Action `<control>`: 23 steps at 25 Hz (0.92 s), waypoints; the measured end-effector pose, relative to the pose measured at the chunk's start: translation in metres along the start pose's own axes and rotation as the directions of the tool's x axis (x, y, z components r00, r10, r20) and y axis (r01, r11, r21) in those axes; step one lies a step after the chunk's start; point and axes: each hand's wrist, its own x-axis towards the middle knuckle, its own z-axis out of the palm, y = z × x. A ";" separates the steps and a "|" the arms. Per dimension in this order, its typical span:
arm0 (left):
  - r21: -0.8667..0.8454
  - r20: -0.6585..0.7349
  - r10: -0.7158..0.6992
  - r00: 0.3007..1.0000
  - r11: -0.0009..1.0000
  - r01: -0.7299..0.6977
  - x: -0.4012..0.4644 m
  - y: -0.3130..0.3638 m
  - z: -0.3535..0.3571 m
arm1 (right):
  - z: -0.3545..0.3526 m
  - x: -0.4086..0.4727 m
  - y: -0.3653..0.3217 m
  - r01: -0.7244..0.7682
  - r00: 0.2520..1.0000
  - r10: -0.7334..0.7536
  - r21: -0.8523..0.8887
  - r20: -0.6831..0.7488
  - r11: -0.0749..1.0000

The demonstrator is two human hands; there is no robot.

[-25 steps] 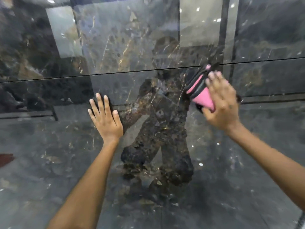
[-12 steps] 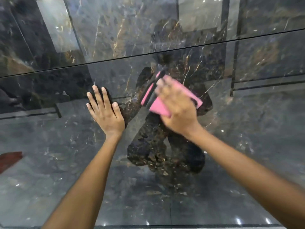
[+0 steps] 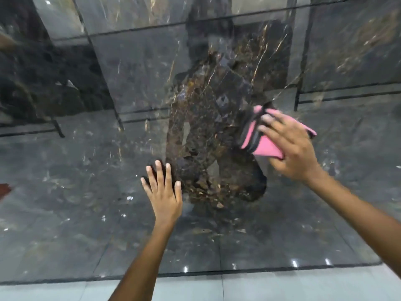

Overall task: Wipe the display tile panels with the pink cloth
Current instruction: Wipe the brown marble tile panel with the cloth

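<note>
A glossy dark marble tile panel (image 3: 76, 181) with gold veins fills the view and mirrors my own figure. My right hand (image 3: 293, 148) presses a folded pink cloth (image 3: 263, 142) flat against the panel at the right, fingers straight over it. The cloth has a dark seam along its left fold. My left hand (image 3: 163, 192) lies flat on the panel lower and to the left, fingers spread and straight. A thin horizontal joint separates this panel from the upper tile panel (image 3: 141, 11).
The panel's bottom edge (image 3: 195, 273) runs across the lower view, with pale grey floor tiles (image 3: 260, 287) below it. Reflections of frames and room lights show in the glossy surface.
My view has tilted down, showing the panel's bottom edge. My right hand with the cloth has swept from near the left hand out to the right. My left hand stays flat on the panel.
</note>
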 end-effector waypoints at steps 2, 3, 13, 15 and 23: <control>0.006 -0.046 -0.001 0.999 1.000 0.001 -0.003 0.002 0.008 | 0.021 -0.061 -0.015 -0.105 0.994 0.105 -0.047 0.010 0.993; -0.011 -0.067 -0.003 0.998 1.000 0.002 -0.008 0.001 0.015 | 0.040 -0.099 -0.034 0.002 0.993 0.004 -0.052 0.119 0.999; -0.087 -0.175 0.037 0.984 0.995 -0.053 -0.009 -0.006 0.036 | 0.089 -0.032 -0.087 0.011 0.991 -0.010 0.009 -0.134 1.000; -0.108 -0.152 0.042 0.988 0.992 -0.059 -0.009 -0.008 0.033 | 0.128 -0.074 -0.124 0.178 0.980 -0.177 -0.010 0.086 0.984; -0.076 0.077 0.057 0.995 0.996 -0.052 -0.105 -0.015 0.039 | 0.099 -0.106 -0.085 0.248 0.954 -0.249 0.026 0.170 0.968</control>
